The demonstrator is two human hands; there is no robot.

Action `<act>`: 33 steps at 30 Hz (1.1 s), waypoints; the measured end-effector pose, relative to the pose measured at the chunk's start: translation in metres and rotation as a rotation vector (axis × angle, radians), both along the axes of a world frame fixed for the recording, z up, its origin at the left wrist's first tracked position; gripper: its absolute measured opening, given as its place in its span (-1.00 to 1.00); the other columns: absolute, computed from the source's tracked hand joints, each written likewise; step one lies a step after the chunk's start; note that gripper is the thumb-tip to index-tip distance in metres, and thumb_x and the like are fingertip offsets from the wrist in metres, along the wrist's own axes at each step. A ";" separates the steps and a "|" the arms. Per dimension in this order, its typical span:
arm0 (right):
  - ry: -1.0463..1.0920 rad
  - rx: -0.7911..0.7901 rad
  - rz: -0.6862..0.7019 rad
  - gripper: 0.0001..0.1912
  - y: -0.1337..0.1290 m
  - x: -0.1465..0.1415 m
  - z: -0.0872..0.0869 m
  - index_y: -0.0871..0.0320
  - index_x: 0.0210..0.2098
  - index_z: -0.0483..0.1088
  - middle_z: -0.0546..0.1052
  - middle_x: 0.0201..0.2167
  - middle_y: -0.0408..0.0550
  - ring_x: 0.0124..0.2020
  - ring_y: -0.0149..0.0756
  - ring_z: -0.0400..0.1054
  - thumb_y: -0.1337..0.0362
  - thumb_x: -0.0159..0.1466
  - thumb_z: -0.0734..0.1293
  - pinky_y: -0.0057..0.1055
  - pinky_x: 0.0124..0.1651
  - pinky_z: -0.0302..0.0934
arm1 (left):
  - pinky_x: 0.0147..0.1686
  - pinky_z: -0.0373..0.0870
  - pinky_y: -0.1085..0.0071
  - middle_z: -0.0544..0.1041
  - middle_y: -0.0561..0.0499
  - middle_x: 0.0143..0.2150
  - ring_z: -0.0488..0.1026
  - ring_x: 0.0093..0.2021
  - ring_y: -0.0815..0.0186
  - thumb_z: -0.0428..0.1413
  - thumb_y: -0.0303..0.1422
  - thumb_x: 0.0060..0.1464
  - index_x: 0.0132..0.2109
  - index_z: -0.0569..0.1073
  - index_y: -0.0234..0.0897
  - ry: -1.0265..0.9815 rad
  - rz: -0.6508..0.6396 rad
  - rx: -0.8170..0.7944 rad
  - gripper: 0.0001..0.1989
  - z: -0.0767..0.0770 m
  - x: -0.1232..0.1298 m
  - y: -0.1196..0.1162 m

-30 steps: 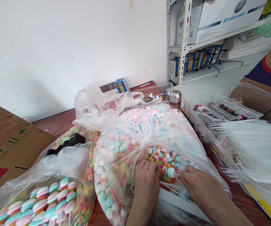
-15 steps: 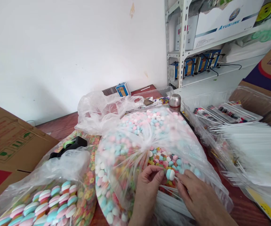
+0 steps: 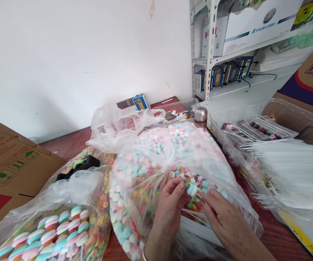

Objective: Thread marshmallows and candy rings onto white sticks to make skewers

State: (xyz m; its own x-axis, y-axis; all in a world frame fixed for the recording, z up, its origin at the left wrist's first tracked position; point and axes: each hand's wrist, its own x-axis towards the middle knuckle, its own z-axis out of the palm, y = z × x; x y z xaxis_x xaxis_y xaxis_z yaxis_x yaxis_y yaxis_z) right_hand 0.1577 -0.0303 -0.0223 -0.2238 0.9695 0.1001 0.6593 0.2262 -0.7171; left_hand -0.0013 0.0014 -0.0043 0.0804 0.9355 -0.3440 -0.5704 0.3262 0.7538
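A blue-and-white candy [image 3: 192, 190] sits on the end of a white stick between my two hands. My left hand [image 3: 170, 206] pinches a small green ring candy beside it, thumb against forefinger. My right hand [image 3: 221, 214] is closed on the white stick, just right of the candy. Under both hands lies a big clear bag [image 3: 129, 203] of pastel and ring candies, its opening showing loose pieces. More white sticks [image 3: 200, 228] rest on the bag below my hands.
Finished candy skewers [image 3: 55, 232] lie on a bag at the left, near a black tape dispenser [image 3: 82, 166]. A plastic bin [image 3: 227, 152] with many white sticks stands right. A metal-capped bottle [image 3: 200, 115] is behind the bag. Cardboard boxes flank both sides.
Both hands have risen slightly with the stick and its candy. The candy has tilted, and a green ring now shows by my left fingertips.
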 end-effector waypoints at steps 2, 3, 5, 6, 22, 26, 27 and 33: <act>0.007 -0.025 0.026 -0.64 0.000 -0.003 0.001 0.11 -0.12 0.43 0.53 -0.23 0.02 -0.20 -0.14 0.46 0.32 0.40 0.02 -0.21 -0.16 0.30 | -0.26 0.50 0.46 0.61 -0.06 -0.25 0.57 -0.25 0.30 0.37 -0.33 -0.03 -0.23 0.57 -0.33 -0.025 -0.004 -0.001 -0.76 -0.002 0.000 -0.001; 0.010 -0.041 0.039 -0.65 0.001 -0.005 0.001 0.11 -0.12 0.42 0.54 -0.21 0.02 -0.17 -0.13 0.46 0.32 0.40 0.02 -0.21 -0.14 0.29 | -0.28 0.50 0.47 0.61 -0.05 -0.25 0.56 -0.26 0.31 0.37 -0.33 -0.03 -0.22 0.57 -0.33 -0.045 -0.008 -0.016 -0.76 -0.002 -0.001 0.000; 0.022 -0.059 0.051 -0.66 0.004 -0.009 0.002 0.11 -0.14 0.41 0.55 -0.20 0.01 -0.14 -0.14 0.45 0.32 0.42 0.02 -0.23 -0.10 0.27 | -0.32 0.49 0.49 0.60 -0.05 -0.23 0.55 -0.28 0.34 0.37 -0.33 -0.03 -0.19 0.56 -0.33 -0.075 -0.009 -0.055 -0.74 -0.002 -0.002 0.001; 0.036 -0.060 0.055 -0.67 0.005 -0.012 0.002 0.11 -0.16 0.40 0.54 -0.20 0.01 -0.14 -0.15 0.44 0.31 0.42 0.02 -0.24 -0.10 0.26 | -0.35 0.48 0.51 0.60 -0.05 -0.24 0.55 -0.30 0.35 0.37 -0.33 -0.03 -0.18 0.56 -0.33 -0.078 -0.004 -0.067 -0.74 -0.002 -0.002 0.001; -0.003 -0.166 0.049 -0.79 0.041 -0.015 -0.029 0.12 -0.30 0.45 0.56 -0.34 -0.04 -0.30 -0.18 0.41 0.42 0.19 0.20 -0.36 -0.24 0.10 | -0.29 0.44 0.48 0.53 0.04 -0.26 0.45 -0.35 0.39 0.29 -0.23 0.03 -0.20 0.49 -0.26 0.348 0.317 0.079 -0.75 -0.004 -0.033 0.001; -0.019 -0.185 0.031 -0.81 0.041 -0.017 -0.029 0.13 -0.28 0.43 0.54 -0.33 -0.03 -0.32 -0.21 0.40 0.37 0.22 0.19 -0.38 -0.26 0.12 | -0.41 0.34 0.50 0.44 0.10 -0.45 0.38 -0.42 0.37 0.18 -0.26 0.15 -0.29 0.45 -0.24 0.790 0.180 0.228 -0.85 -0.009 -0.038 -0.007; -0.021 -0.184 0.025 -0.82 0.041 -0.017 -0.029 0.12 -0.30 0.41 0.54 -0.34 -0.04 -0.32 -0.22 0.40 0.35 0.24 0.18 -0.39 -0.25 0.13 | -0.40 0.34 0.48 0.45 0.08 -0.43 0.39 -0.41 0.34 0.16 -0.30 0.16 -0.29 0.47 -0.24 0.931 0.101 0.286 -0.89 -0.010 -0.038 -0.009; -0.071 -0.209 -0.073 -0.71 0.046 -0.002 -0.030 0.10 -0.22 0.43 0.59 -0.31 -0.03 -0.28 -0.19 0.46 0.27 0.32 0.08 -0.36 -0.21 0.21 | -0.23 0.41 0.34 0.51 -0.06 -0.27 0.48 -0.24 0.22 0.00 -0.52 0.22 -0.27 0.51 -0.24 1.643 -0.173 0.596 -0.79 -0.029 -0.026 -0.010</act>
State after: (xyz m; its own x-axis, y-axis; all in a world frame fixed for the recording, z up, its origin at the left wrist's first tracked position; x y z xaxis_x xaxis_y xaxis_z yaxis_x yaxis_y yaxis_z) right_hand 0.1558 0.0159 -0.0524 -0.1516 0.9813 -0.1185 0.7190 0.0272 -0.6945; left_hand -0.0278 -0.0085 -0.0328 0.1364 0.9718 0.1923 0.8446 -0.2155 0.4901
